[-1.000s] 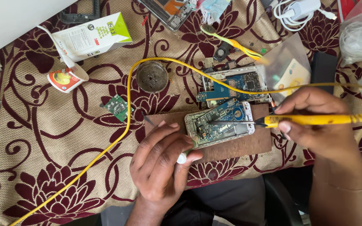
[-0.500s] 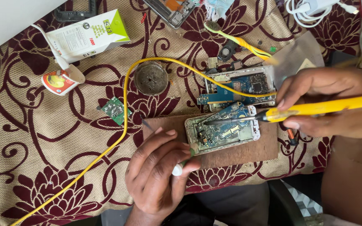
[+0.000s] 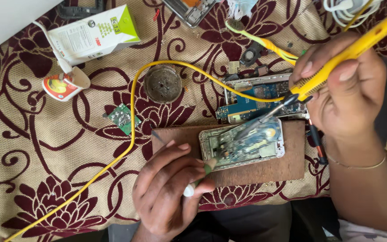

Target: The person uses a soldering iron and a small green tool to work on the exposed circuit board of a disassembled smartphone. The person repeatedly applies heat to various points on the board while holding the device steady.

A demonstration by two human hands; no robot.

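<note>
Right hand (image 3: 343, 94): gripping yellow soldering iron (image 3: 337, 67), tip on opened phone (image 3: 242, 144).
Left hand (image 3: 169, 190): closed around thin stick (image 3: 199, 177) touching the phone.
Phone: centre, on brown board (image 3: 287, 163).

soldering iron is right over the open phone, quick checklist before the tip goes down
1. Right hand grips the soldering iron firmly: ok.
2. Open phone lies flat on the wooden board: ok.
3. Left hand steadies the phone with a thin tool at its edge: ok.
4. Yellow cord clear of the phone: ok.
5. Tip on the right joint: cannot tell, too small.
6. Tip hot: cannot tell.
</note>
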